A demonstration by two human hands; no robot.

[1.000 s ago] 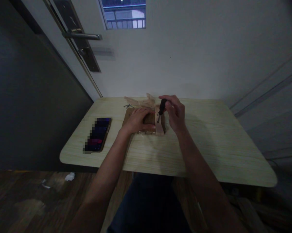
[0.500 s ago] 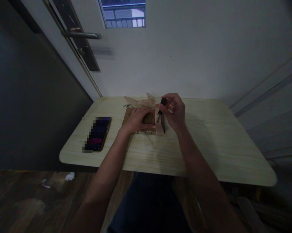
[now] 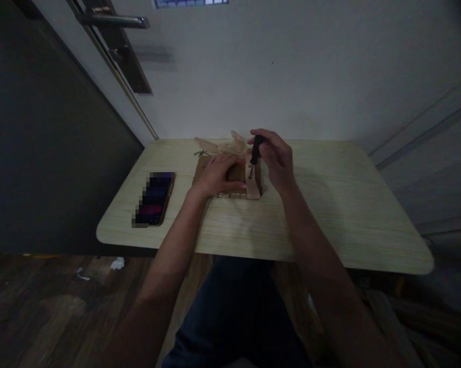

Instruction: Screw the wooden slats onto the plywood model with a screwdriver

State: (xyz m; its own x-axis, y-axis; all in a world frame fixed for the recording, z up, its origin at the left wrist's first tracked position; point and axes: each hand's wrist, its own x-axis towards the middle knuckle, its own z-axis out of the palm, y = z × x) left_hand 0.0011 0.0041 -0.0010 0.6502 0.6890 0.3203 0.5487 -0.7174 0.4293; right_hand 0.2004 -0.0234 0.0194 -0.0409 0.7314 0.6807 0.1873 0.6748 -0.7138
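Observation:
A pale wooden strip [image 3: 253,189] lies across the right end of a piece of brown cardboard [image 3: 236,175]. My left hand [image 3: 219,173] rests on the cardboard, its thumb and forefinger spread apart and their tips against the strip's left side. In my right hand [image 3: 277,156] is a screwdriver [image 3: 257,148] with a black handle, gripped between thumb and fingers. It leans slightly, and its shaft points down at the strip, where a dark screw [image 3: 250,176] appears to stand at the tip. Whether tip and screw touch is too small to tell.
Behind the cardboard lie a crumpled light-brown wrapping or bag [image 3: 222,145] and several loose screws [image 3: 201,153]. A phone [image 3: 155,199] rests at the left of the wooden table [image 3: 341,214]. Beyond the table's far edge stands a white door with a metal handle [image 3: 115,21].
The view has tilted down, so everything sits higher in the picture. My right hand has shifted its hold on the screwdriver, which stands more upright. My left hand stays on the cardboard.

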